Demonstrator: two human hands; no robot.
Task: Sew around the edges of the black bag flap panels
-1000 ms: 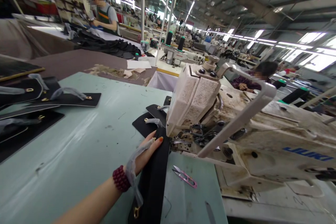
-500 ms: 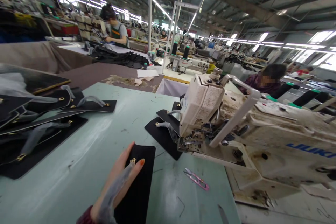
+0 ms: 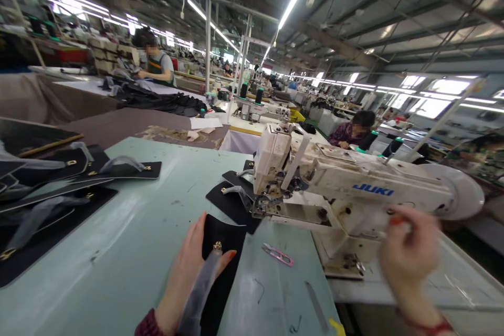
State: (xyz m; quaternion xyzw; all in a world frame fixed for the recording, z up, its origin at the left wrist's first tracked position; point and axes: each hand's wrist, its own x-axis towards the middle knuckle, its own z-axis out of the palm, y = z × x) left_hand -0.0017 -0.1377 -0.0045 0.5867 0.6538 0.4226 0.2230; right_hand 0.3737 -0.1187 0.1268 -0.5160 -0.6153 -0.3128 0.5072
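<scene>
My left hand (image 3: pixel 189 268) is closed on the left edge of a black bag panel (image 3: pixel 220 278), thumb on top. The flat panel has a gold metal fitting (image 3: pixel 218 245) and a handle wrapped in translucent plastic (image 3: pixel 200 289), which runs over the thumb's base. Its far corner overlaps another black panel (image 3: pixel 230 207) beside the white JUKI sewing machine (image 3: pixel 338 173). My right hand (image 3: pixel 411 254) is raised in front of the machine's arm, fingers curled in a pinch and blurred by motion. What it holds, if anything, cannot be made out.
Pink thread snips (image 3: pixel 279 254) and a thin blade-like strip (image 3: pixel 316 304) lie on the green tabletop (image 3: pixel 137 252). Several black panels with wrapped handles (image 3: pixel 51 220) are piled at the left. Co-workers (image 3: pixel 159 63) sit or stand farther back among other machines.
My right hand has come into view at the right. The view has swung rightward, showing more of the machine. My left hand and the panel now sit closer to the panels beside the machine.
</scene>
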